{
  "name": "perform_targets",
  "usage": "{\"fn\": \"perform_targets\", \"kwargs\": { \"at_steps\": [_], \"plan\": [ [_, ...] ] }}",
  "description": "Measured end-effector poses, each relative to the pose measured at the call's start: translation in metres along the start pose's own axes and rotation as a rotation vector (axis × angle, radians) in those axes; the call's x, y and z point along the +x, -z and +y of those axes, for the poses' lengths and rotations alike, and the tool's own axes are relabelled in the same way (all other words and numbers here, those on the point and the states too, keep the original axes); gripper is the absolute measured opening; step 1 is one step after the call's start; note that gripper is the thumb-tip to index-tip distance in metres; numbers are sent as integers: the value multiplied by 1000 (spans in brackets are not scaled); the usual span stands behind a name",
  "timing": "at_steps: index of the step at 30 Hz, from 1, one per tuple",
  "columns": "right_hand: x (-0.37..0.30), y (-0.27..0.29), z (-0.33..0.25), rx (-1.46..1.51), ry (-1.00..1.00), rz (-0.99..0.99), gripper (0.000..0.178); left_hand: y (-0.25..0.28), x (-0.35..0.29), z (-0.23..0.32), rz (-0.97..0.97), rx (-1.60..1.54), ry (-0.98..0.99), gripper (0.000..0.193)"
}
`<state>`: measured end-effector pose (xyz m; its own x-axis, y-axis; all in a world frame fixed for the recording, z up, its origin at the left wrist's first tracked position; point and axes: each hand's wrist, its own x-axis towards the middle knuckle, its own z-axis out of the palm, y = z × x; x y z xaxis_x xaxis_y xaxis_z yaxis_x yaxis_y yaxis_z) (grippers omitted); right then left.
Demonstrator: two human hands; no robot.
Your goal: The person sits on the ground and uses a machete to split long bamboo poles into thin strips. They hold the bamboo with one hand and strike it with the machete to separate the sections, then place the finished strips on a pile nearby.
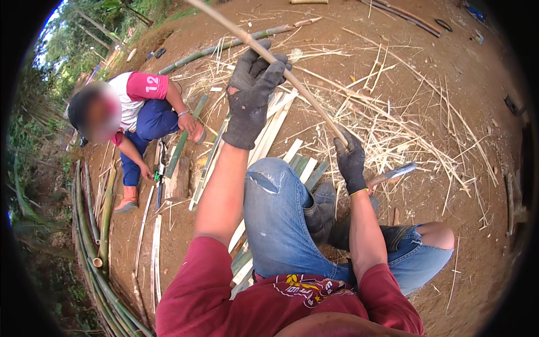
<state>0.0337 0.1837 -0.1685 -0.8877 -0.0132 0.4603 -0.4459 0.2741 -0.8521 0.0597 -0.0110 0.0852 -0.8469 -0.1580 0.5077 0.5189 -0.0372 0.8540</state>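
A long thin bamboo stick point(314, 99) slants across the view from the top edge down to the right. My left hand point(251, 92), in a worn dark glove, grips it partway along, fingers curled around it. Its lower end sits in my right hand point(352, 161), also in a dark glove and closed. A blade point(400, 171) with a wooden handle lies just beyond my right wrist, near my foot; part of it is hidden. Pale split bamboo strips point(273, 126) lie under and behind my left forearm, running beneath my bent knee point(275, 196).
Thin bamboo shavings point(387, 135) cover the ground ahead and right. At left a co-worker point(135, 106) crouches, one hand at a green bamboo piece point(185, 137), beside a wooden block point(178, 180). Long bamboo poles point(90, 241) line the left edge; another pole point(224, 48) lies farther off.
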Motion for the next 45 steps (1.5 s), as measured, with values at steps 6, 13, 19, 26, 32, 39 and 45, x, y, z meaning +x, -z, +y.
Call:
{"fn": "perform_targets", "kwargs": {
  "at_steps": [6, 13, 19, 26, 32, 39, 45],
  "plan": [
    [26, 37, -116, 521, -354, -384, 37, -18, 29, 33, -43, 66, -41, 44],
    [25, 50, -126, 562, -329, -364, 40, -36, 41, 61, -110, 132, -89, 46],
    [25, 45, -124, 432, -285, -166, 35, -43, 52, 89, -86, 167, -182, 42],
    [35, 45, -129, -17, 246, 197, 39, -46, 64, 127, 3, 171, -403, 40],
    [32, 49, -120, -301, 182, 232, 47, -47, 65, 132, 94, -1, -446, 39],
    [34, 61, -134, -369, 199, 371, 60, -31, 59, 129, 214, -95, -437, 32],
    [35, 69, -134, -451, 336, 540, 55, -17, 66, 128, 134, -181, -326, 28]
  ]
}}
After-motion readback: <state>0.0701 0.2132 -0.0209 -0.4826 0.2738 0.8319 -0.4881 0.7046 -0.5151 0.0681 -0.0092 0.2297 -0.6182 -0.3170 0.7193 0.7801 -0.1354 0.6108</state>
